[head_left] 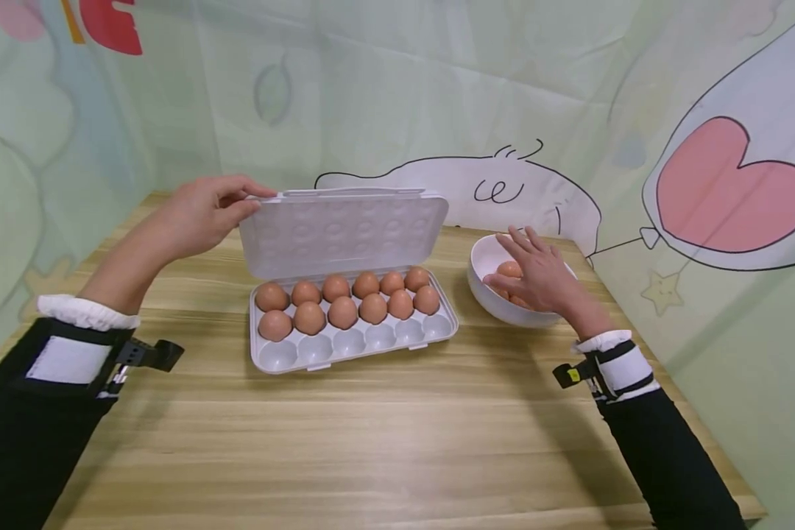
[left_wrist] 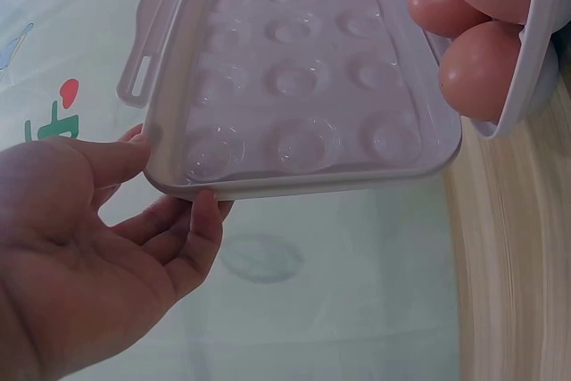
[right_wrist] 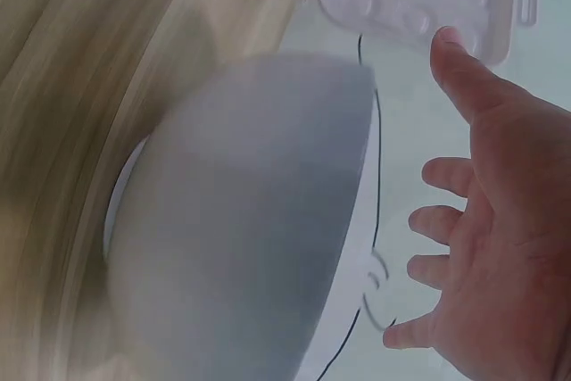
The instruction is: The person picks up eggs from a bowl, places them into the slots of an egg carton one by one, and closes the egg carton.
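My left hand (head_left: 202, 213) holds the raised lid (head_left: 344, 228) of a pale plastic egg box at its left corner, thumb on one side and fingers on the other in the left wrist view. The box's tray (head_left: 319, 366) lies on the table with brown eggs (head_left: 342, 312) in its back and middle rows; bare cups show along the front row. Over the white bowl (head_left: 497, 300) at the right hovers my right hand (head_left: 536, 272), fingers spread and holding nothing. Several brown eggs (head_left: 509, 269) lie in that bowl, partly hidden by the hand.
The wooden table (head_left: 371, 442) reaches to a printed fabric backdrop (head_left: 397, 96) at the back and sides. The bowl stands near the table's right edge, a short gap from the egg box.
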A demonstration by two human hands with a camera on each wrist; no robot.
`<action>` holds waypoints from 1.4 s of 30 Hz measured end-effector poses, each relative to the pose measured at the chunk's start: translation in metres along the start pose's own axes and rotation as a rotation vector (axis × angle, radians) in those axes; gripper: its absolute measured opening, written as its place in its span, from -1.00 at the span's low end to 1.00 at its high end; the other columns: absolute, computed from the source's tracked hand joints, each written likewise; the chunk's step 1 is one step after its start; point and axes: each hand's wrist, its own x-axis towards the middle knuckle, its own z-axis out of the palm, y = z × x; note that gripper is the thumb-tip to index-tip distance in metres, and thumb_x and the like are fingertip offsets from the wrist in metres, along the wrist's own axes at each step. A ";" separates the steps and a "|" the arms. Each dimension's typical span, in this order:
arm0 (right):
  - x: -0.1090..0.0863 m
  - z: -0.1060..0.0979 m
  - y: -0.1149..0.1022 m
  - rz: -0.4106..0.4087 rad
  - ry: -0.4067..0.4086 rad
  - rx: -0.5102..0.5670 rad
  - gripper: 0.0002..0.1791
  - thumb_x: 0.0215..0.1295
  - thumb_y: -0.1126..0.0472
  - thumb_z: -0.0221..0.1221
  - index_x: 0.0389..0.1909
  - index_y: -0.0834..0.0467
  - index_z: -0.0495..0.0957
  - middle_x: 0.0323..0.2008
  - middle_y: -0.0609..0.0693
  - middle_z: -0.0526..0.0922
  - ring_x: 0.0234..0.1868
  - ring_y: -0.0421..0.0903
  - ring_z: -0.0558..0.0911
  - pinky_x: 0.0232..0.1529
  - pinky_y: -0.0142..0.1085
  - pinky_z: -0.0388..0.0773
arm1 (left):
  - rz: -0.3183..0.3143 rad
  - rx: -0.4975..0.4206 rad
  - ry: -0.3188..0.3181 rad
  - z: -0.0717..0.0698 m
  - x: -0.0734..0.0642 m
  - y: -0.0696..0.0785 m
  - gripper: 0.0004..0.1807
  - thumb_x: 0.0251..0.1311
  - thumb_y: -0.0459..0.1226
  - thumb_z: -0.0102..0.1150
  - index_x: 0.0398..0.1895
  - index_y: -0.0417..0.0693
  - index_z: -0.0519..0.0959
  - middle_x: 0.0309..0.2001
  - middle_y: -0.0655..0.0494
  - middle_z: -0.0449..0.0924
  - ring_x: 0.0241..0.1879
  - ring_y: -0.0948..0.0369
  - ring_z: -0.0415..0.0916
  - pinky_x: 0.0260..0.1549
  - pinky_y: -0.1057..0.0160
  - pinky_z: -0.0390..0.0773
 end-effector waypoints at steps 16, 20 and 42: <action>0.002 0.005 0.047 0.090 -0.095 0.054 -0.07 0.19 -0.29 0.08 0.43 0.13 0.02 0.42 0.19 -0.05 0.40 0.21 -0.14 0.24 0.23 -0.13 | -0.007 0.019 0.004 0.000 0.001 -0.002 -0.65 0.38 -0.17 -0.07 0.16 -0.04 0.48 -0.03 -0.15 0.50 -0.17 0.02 0.41 -0.31 0.05 0.38; 0.013 0.011 0.046 0.093 -0.145 0.136 -0.16 0.22 -0.12 0.17 0.42 0.12 0.08 0.41 0.18 -0.03 0.40 0.19 -0.11 0.26 0.17 -0.07 | -0.009 0.017 0.006 -0.001 0.001 -0.002 -0.65 0.38 -0.17 -0.07 0.16 -0.04 0.48 -0.03 -0.15 0.50 -0.18 0.02 0.40 -0.32 0.06 0.38; 0.038 0.013 0.012 0.671 -0.446 1.087 -0.46 0.18 -0.16 0.12 -0.41 0.31 0.34 -0.66 0.07 0.33 -0.72 -0.02 0.31 -0.72 -0.25 0.18 | -0.012 0.004 -0.001 0.001 0.000 -0.004 -0.63 0.40 -0.15 -0.11 0.17 -0.04 0.47 -0.01 -0.14 0.50 -0.13 0.00 0.40 -0.27 0.02 0.39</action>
